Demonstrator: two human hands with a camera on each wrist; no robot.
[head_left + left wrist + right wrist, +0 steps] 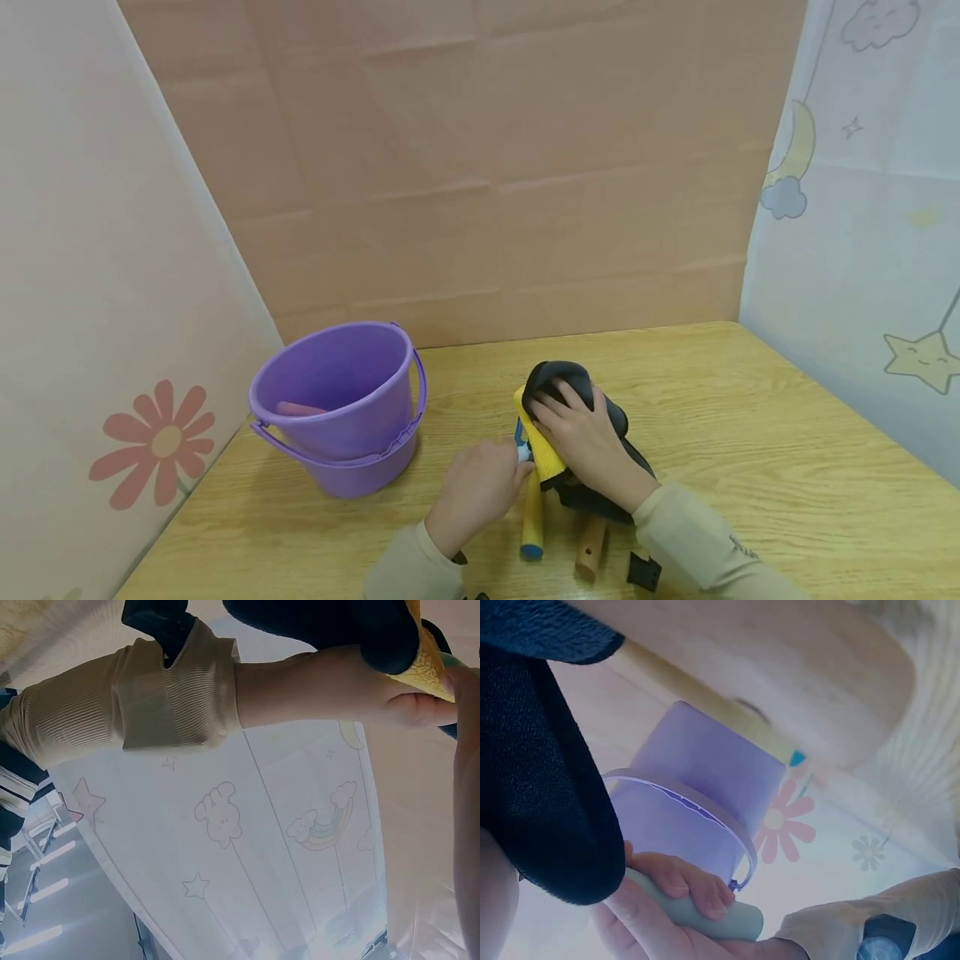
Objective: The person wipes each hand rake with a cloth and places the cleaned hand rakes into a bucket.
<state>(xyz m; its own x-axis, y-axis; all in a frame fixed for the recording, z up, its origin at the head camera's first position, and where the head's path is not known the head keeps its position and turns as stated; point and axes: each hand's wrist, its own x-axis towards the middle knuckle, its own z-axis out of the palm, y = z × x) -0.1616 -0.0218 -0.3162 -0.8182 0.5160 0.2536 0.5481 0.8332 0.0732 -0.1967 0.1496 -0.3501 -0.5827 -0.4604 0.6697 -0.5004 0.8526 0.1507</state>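
My left hand [480, 483] grips a tool by its pale green, rounded handle [739, 921]. A bit of blue and white [522, 450] shows just past the fingers in the head view, while the tool's far end is hidden by cloth. With fingers spread over it, my right hand [588, 446] holds a cloth, dark on one side [558, 375] and yellow on the other [546, 450], against that tool. In the left wrist view the cloth's yellow face [427, 664] lies between the two hands.
Below the cloth lie a yellow handle with a blue end [532, 525], a brown wooden handle with a hole [590, 550] and a small black piece [643, 572]. A purple bucket [345, 442] stands at left, a pinkish item [300, 409] inside. Fabric walls surround the wooden table [750, 467].
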